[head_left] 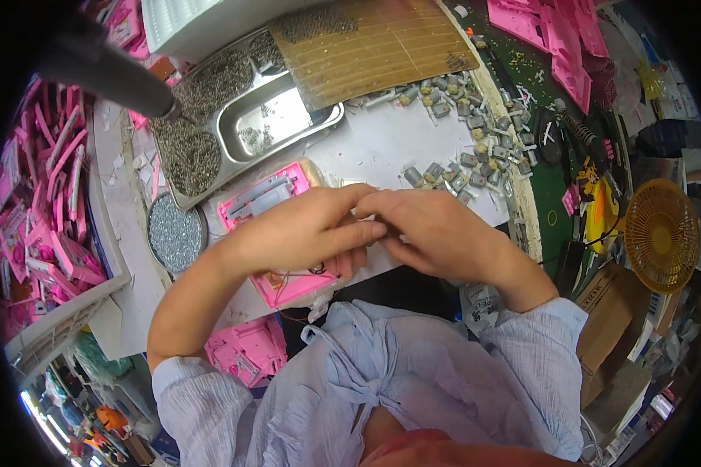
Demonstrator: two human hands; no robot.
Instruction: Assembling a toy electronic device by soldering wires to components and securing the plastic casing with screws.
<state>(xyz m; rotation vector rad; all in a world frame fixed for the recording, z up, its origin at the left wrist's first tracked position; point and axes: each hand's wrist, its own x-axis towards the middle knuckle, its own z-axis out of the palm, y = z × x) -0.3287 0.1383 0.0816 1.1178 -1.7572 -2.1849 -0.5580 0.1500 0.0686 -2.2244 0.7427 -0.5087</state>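
My left hand and my right hand meet over the near edge of the white worktable, fingers curled and tips together. Anything they may pinch is hidden behind the fingers. Under my left hand and forearm lies an open pink plastic casing, with a grey part at its far end and thin wires at its near end. A round dish of small silvery parts stands left of the casing. To the right of my hands, several small metal motors lie scattered on the table.
A steel tray holds heaps of small metal parts, with a brown board resting over it. A dark screwdriver-like tool hangs at upper left. Pink casings fill a bin at left. A yellow fan stands at right.
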